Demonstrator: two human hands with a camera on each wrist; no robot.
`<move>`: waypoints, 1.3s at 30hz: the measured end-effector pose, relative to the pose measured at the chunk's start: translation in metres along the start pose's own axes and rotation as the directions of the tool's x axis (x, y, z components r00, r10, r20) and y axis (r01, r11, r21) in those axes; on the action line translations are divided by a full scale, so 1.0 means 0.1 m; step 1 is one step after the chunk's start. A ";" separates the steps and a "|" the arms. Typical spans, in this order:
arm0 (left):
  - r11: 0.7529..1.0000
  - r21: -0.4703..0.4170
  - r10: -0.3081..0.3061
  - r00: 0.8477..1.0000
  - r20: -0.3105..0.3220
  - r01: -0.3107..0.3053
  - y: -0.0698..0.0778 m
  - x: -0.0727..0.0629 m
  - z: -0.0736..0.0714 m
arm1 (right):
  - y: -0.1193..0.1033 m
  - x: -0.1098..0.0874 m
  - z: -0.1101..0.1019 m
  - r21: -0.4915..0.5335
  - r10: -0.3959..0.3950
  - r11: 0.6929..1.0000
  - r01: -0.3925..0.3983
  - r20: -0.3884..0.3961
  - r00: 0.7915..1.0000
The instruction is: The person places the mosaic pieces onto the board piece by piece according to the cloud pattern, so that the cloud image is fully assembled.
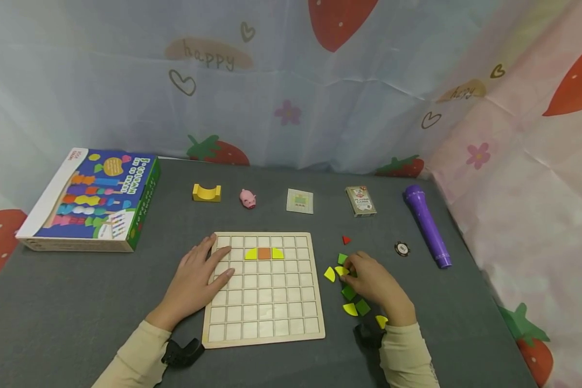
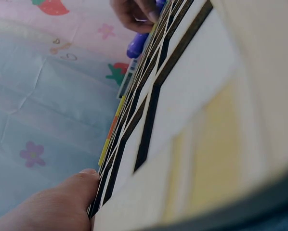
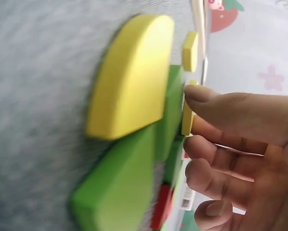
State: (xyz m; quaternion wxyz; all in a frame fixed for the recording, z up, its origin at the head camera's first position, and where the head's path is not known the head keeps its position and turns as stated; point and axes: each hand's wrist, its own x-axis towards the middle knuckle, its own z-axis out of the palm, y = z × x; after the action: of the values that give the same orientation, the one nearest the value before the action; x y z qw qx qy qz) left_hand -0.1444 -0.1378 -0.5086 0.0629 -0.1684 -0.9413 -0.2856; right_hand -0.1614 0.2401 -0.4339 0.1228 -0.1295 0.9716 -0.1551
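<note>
My right hand [image 1: 375, 281] pinches a yellow quarter-circle block [image 1: 340, 270] | left hand [image 1: 194, 281], spread, on pale wooden grid board [image 1: 265, 312] | shallow pinch could drop it

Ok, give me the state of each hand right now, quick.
Left hand: open, resting on the left side of the square pale wooden grid board.
Right hand: closed, pinching a flat yellow quarter-round block.
</note>
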 end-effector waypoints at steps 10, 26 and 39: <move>1.000 0.003 0.005 1.000 -0.012 -0.005 0.00 0.01 0.00 | -0.30 0.10 -0.06 0.090 -0.109 0.990 0.108 0.008 0.994; 1.000 -0.007 0.018 1.000 -0.001 -0.018 0.00 0.01 0.03 | -0.71 0.37 0.17 0.023 -0.185 0.983 0.184 0.047 0.982; 1.000 -0.001 -0.002 1.000 0.003 0.002 0.00 0.00 0.01 | -0.75 0.38 0.18 0.031 -0.218 0.976 0.216 0.050 0.975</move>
State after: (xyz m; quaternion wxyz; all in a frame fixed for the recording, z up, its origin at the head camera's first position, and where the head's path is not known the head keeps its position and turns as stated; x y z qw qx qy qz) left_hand -0.1446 -0.1367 -0.5093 0.0613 -0.1676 -0.9415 -0.2858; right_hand -0.1759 0.1556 -0.4331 0.1324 -0.2374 0.9461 -0.1763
